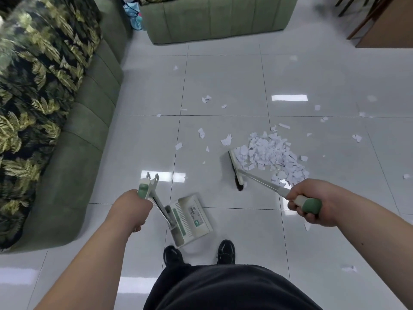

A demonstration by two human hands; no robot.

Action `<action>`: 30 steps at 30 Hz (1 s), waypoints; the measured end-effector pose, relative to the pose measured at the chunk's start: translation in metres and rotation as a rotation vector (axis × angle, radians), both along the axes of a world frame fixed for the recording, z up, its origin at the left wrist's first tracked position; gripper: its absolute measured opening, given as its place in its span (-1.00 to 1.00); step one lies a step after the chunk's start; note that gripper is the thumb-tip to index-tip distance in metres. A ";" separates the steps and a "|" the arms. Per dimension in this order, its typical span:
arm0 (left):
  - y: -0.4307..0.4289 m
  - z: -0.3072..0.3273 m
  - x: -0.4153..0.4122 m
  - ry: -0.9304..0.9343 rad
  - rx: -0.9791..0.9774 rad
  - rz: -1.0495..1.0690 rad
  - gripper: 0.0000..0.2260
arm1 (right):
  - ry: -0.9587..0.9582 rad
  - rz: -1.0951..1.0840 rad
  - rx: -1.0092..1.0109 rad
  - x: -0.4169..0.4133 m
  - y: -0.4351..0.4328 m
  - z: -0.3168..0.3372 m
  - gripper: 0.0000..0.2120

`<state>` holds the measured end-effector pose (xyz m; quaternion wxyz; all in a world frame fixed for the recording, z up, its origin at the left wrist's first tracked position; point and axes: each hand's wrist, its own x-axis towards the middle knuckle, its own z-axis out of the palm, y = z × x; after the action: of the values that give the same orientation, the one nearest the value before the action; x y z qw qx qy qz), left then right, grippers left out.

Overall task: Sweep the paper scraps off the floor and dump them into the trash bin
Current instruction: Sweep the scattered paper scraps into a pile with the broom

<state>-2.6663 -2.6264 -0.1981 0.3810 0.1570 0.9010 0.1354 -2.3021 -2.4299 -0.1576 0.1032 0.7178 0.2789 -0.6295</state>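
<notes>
A heap of white paper scraps [271, 156] lies on the pale tiled floor, with loose scraps [206, 98] scattered farther out and to the left. My right hand [312, 203] grips the green end of a broom handle; the broom head [235, 168] rests on the floor against the heap's left side. My left hand [131, 208] grips the green handle of a cream dustpan [190, 219], which sits on the floor just ahead of my black shoes. No trash bin is in view.
A green sofa [73, 130] with leaf-patterned cushions runs along the left. A second green sofa [214, 19] stands at the back. Dark wooden furniture legs [366, 16] show at the top right. A blue bag [134, 14] sits between the sofas.
</notes>
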 end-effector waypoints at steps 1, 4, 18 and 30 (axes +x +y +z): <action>0.001 0.000 -0.004 0.000 0.003 -0.001 -0.88 | -0.004 0.000 0.016 -0.002 0.000 0.001 -0.89; 0.005 0.000 -0.019 0.000 0.013 0.002 -0.87 | -0.001 -0.014 0.053 -0.012 -0.005 0.003 -0.89; 0.033 0.030 -0.157 -0.028 0.049 -0.051 -0.91 | 0.260 -0.060 -0.009 -0.201 -0.015 -0.009 -0.72; 0.020 0.013 -0.256 -0.050 -0.023 -0.110 -0.90 | 0.335 -0.361 -0.162 -0.318 -0.012 -0.052 -0.75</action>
<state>-2.9225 -2.6067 -0.1854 0.4122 0.1984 0.8827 0.1077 -2.6199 -2.4420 -0.2094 -0.0016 0.6310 0.1080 -0.7683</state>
